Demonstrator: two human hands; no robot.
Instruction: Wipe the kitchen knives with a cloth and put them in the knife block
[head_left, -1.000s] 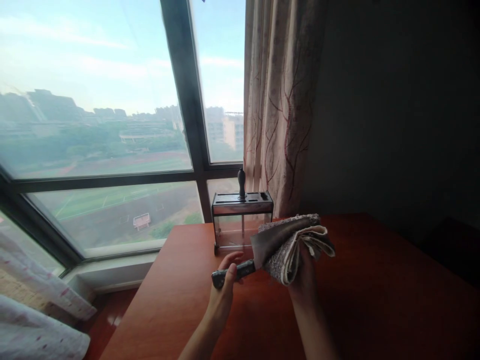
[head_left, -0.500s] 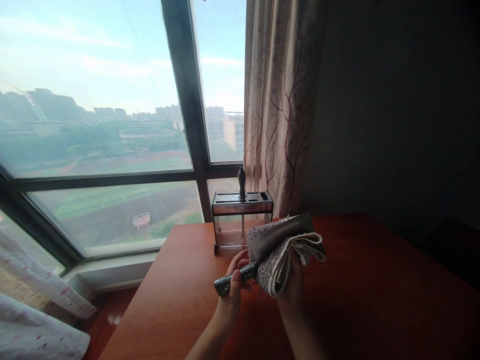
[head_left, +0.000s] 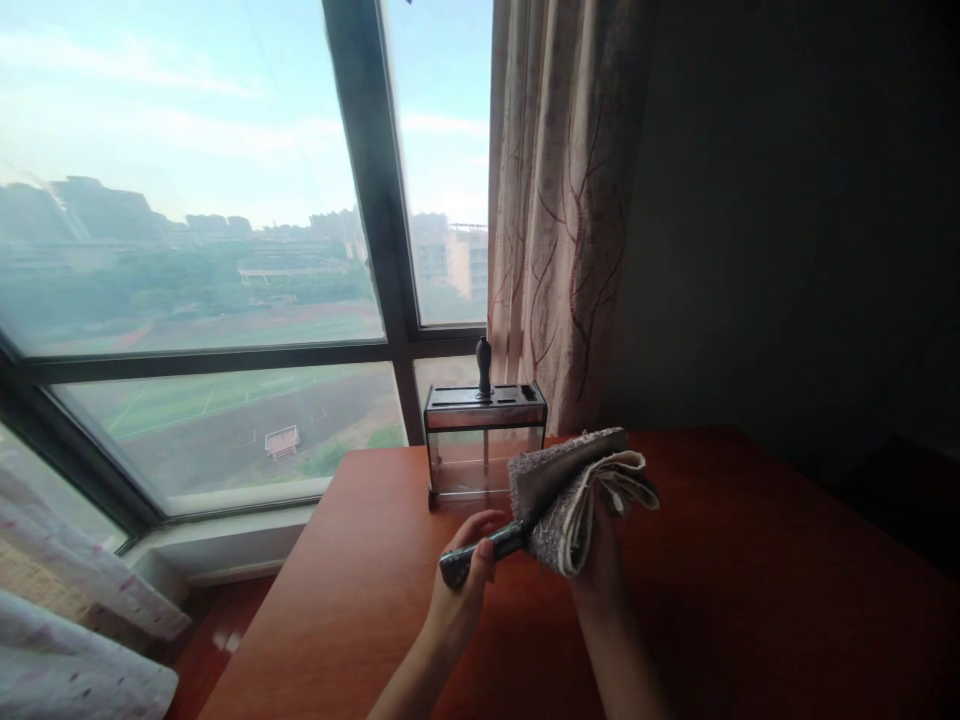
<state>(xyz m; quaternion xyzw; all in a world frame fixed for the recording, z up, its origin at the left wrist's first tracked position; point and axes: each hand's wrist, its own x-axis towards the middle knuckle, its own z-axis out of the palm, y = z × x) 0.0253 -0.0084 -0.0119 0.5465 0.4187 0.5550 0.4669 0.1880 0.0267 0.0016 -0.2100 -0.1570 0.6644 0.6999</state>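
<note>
My left hand (head_left: 472, 565) is closed around the dark handle of a kitchen knife (head_left: 574, 467), whose broad blade points up and to the right. Folded grey, fuzzy cloth (head_left: 559, 540) with pale edges wraps the blade from behind and below. My right hand (head_left: 600, 545) grips that cloth from underneath, its fingers mostly hidden by the folds. Just beyond them a knife block (head_left: 486, 420) with clear sides and a slotted top stands on the table, one dark-handled tool upright in it.
The reddish-brown wooden table (head_left: 360, 600) spreads beneath both hands. Behind it are a large framed window (head_left: 225, 352) and a patterned curtain (head_left: 570, 220). Another pale curtain (head_left: 75, 640) hangs at the lower left, and a dark wall (head_left: 787, 220) fills the right.
Both hands, with the knife and cloth, have shifted slightly right. The blade is turned to a narrower, more edge-on angle. The knife block has not moved.
</note>
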